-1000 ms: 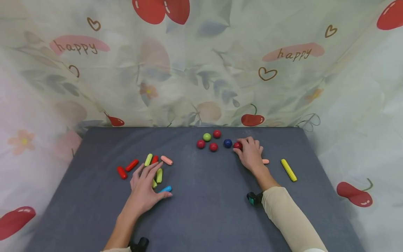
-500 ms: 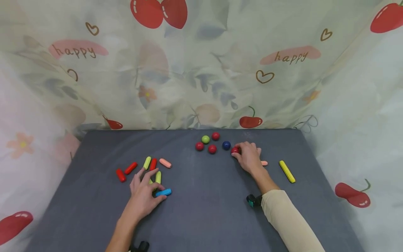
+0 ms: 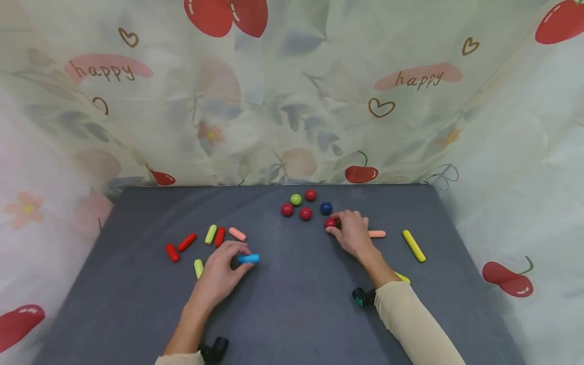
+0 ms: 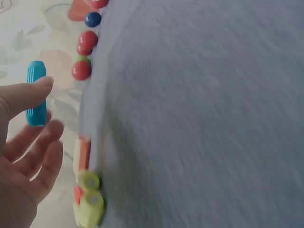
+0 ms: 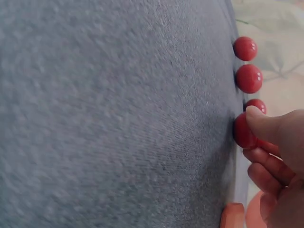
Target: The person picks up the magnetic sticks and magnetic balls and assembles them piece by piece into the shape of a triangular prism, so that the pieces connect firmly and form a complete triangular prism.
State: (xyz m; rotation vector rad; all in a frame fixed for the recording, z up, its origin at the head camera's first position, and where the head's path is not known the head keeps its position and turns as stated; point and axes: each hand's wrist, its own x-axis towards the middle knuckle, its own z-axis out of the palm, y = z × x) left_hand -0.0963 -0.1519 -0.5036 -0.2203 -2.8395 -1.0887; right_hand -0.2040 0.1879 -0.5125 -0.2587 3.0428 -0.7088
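In the head view my left hand (image 3: 221, 276) pinches a blue magnetic rod (image 3: 248, 258) between thumb and fingers. The left wrist view shows this ridged blue rod (image 4: 36, 92) held off the table. My right hand (image 3: 353, 233) pinches a red ball (image 3: 330, 223) with thumb and fingertips, low at the grey cloth. Just beyond it lies a blue ball (image 3: 326, 208). A green ball (image 3: 296, 199) and several red balls, one of them a red ball (image 3: 305, 214), cluster to the left. Around my left hand lie red rods (image 3: 187, 242), light green rods (image 3: 211, 234) and a pink rod (image 3: 238, 233).
A pink rod (image 3: 377, 234) shows beside my right hand. Farther right lies a long yellow rod (image 3: 413, 246); another yellow rod (image 3: 402, 277) is partly under my right forearm. The grey table (image 3: 292, 314) ends at a printed curtain (image 3: 255, 126) behind.
My left hand has taken hold of the blue rod and carried it up and to the right. My right hand has moved the red ball left and slightly nearer.
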